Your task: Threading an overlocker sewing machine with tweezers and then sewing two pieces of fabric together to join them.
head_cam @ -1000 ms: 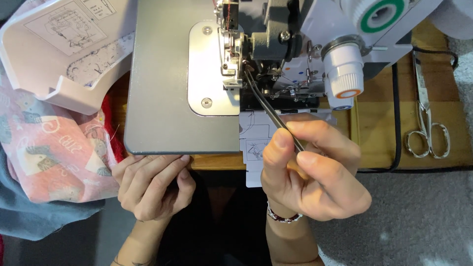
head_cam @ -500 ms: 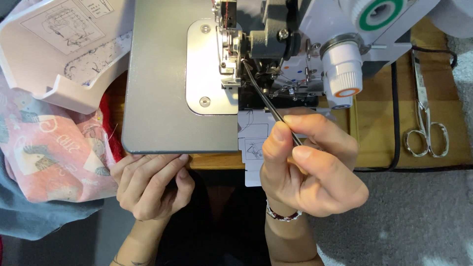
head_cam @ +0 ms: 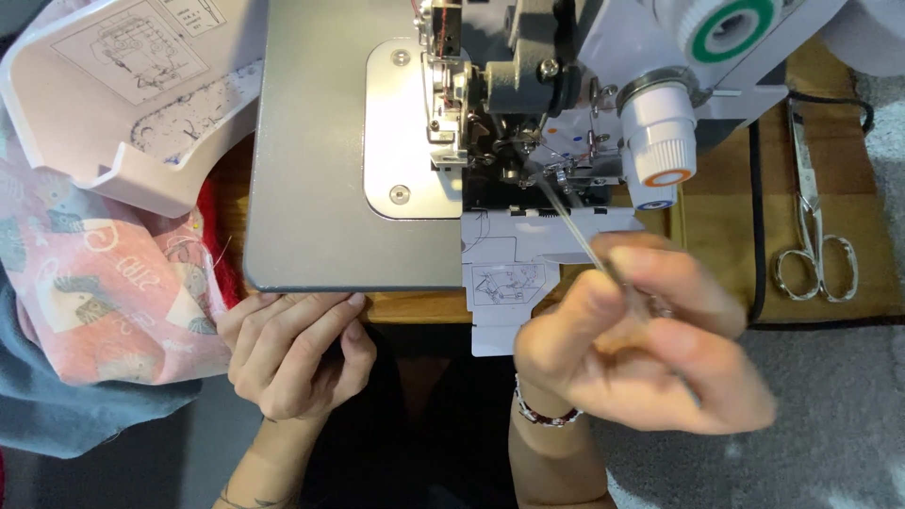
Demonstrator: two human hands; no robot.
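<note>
Beneath the head camera, a white and grey overlock sewing machine (head_cam: pixel 528 123) was seen standing on a wooden tabletop (head_cam: pixel 716 236), its flat grey metal bed (head_cam: pixel 311 160) reaching toward the person. The right hand (head_cam: pixel 641 349) was raised in front of the machine and was blurred; a pair of thin metal tweezers (head_cam: pixel 575 226) was pinched between its thumb and fingers, the grip closed tight around the handle end. The tweezers were slanted up and to the left, and their tips appeared to lie in the open looper area (head_cam: pixel 537 170) just below the presser foot (head_cam: pixel 448 94), though the blur left the exact contact uncertain. The left hand (head_cam: pixel 292 353) was rested at the near edge of the grey bed, its fingers curled loosely with the fingertips touching the edge and nothing held. A white printed threading diagram flap (head_cam: pixel 509 283) was hung open below the looper area, between the two hands. At the left, pink patterned fabric (head_cam: pixel 104 283) was piled over blue cloth (head_cam: pixel 57 415), beside a white plastic cover with a line drawing (head_cam: pixel 123 85). Well apart to the right, silver metal scissors (head_cam: pixel 815 226) were laid on the tabletop near a black cable (head_cam: pixel 754 207). A white knob with an orange ring (head_cam: pixel 660 141) was seen on the machine's right side.
</note>
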